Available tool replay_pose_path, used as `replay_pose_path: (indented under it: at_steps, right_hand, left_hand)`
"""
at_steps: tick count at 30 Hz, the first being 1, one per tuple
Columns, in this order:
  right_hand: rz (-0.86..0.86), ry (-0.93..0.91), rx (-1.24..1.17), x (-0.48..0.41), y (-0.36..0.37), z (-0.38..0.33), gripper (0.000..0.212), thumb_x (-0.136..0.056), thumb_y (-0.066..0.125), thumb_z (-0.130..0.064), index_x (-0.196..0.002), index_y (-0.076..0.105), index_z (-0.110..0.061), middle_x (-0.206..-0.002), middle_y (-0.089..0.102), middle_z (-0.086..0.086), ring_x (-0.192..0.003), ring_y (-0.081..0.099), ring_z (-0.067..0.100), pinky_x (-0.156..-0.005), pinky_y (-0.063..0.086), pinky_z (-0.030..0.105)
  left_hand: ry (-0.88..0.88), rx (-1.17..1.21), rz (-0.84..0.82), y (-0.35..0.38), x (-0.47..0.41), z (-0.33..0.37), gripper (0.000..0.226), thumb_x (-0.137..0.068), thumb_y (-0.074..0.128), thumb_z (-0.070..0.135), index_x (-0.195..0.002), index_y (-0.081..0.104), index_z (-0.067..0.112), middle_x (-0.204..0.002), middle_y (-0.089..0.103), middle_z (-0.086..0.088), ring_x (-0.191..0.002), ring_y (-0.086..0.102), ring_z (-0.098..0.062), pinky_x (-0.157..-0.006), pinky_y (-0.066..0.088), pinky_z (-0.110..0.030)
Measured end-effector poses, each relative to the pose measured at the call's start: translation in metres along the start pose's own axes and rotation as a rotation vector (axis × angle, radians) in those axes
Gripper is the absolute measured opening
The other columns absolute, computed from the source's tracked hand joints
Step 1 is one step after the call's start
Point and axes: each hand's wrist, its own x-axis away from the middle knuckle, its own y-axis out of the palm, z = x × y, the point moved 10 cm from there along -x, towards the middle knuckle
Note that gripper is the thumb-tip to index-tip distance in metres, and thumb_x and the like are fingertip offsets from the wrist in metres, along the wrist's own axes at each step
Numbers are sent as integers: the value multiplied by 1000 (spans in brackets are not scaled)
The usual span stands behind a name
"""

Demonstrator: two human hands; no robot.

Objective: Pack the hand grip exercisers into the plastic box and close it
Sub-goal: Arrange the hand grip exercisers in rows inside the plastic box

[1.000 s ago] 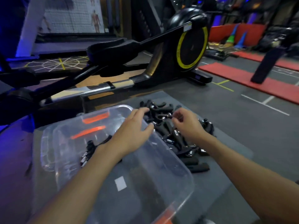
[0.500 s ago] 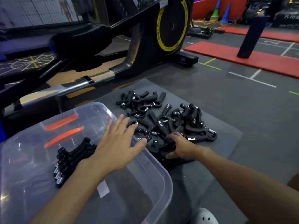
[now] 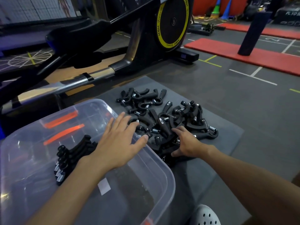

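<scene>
hand grip exercisers (image 3: 164,120) lie heaped on a grey mat (image 3: 230,143), just ahead of both sets of fingers; a few are already stacked in the clear plastic box (image 3: 162,172). they look stiff, light and prone to tangle at the springs, so a handle is the likely hold. the left hand (image 3: 118,143) hovers spread flat over the box rim, holding nothing. the right hand (image 3: 186,143) curls around exercisers at the near edge.
</scene>
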Motion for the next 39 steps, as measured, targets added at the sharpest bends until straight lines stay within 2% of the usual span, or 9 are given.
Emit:
replay_pose_path:
  at_steps: [6, 10, 15, 20, 24, 29, 32, 34, 39]
  right_hand:
    - [155, -122, 127, 14, -37, -28, 113, -52, 89, -35, -143, 30, -6, -135, 30, 2, -112, 50, 20, -87, 41, 17]
    - [298, -161, 127, 26, -82, -53, 101, -58, 84, -30, -142, 32, -5, -138, 30, 3, -112, 50, 20, -85, 37, 16]
    - [449, -340, 86, 43, -137, -116, 100, -58, 84, -29, -141, 32, -4, -136, 27, -3, -102, 50, 18, -87, 43, 22]
    - [467, -531, 156, 73, -157, -188, 102, -62, 85, -32, -144, 28, -10, -141, 21, -4, -96, 47, 14, -80, 44, 23]
    - [464, -669, 178, 91, -152, -233, 98, -64, 81, -33, -144, 28, -10, -141, 21, -5, -108, 46, 15, -84, 38, 18]
    - [454, -781, 226, 95, -128, -277, 97, -67, 81, -34, -144, 26, -12, -141, 22, -2, -102, 48, 13, -78, 45, 21]
    - [362, -754, 185, 82, -106, -294, 93, -72, 80, -32, -147, 27, -15, -140, 23, -3, -103, 44, 8, -83, 42, 16]
    - [315, -696, 10, 71, -98, -304, 76, -78, 77, -35, -142, 39, -18, -132, 37, -5, -104, 49, 7, -92, 45, 19]
    - [217, -371, -491, 36, -67, -309, 28, -86, 69, -32, -112, 65, -21, -97, 66, -2, -82, 66, 11, -74, 57, 27]
  left_hand:
    - [2, 50, 18, -1, 0, -1, 84, -80, 8, 75, -144, 37, 29, -155, 26, 6, -148, -4, -12, -121, -2, -48]
    - [-11, 134, 52, -14, -1, -1, 66, -88, 23, 67, -139, 43, 30, -147, 39, 12, -148, 12, -12, -120, 4, -49]
    - [-54, 392, 209, -58, -1, -8, 42, -96, 49, 44, -134, 50, 26, -132, 54, 10, -116, 53, -11, -104, 38, -37]
    - [-87, 609, 387, -110, 9, -28, 46, -93, 59, 34, -137, 46, 28, -123, 55, 10, -115, 52, -6, -97, 40, -28]
    - [-91, 723, 363, -129, 24, -45, 52, -92, 63, 29, -140, 43, 31, -118, 54, 15, -106, 56, 1, -90, 46, -25]
    - [-149, 704, 387, -136, 57, -81, 23, -87, 70, 22, -107, 63, 31, -96, 67, 4, -86, 65, -13, -82, 54, -35]
    - [-190, 726, 420, -139, 82, -104, 20, -83, 74, 16, -94, 64, 30, -86, 67, 1, -83, 66, -21, -80, 56, -39]
    - [-210, 711, 439, -138, 97, -119, 22, -82, 76, 15, -91, 63, 30, -83, 67, 2, -80, 66, -22, -79, 55, -44]
    - [-234, 670, 441, -116, 126, -150, 20, -81, 75, 23, -92, 59, 32, -81, 67, 2, -78, 66, -22, -78, 54, -50]
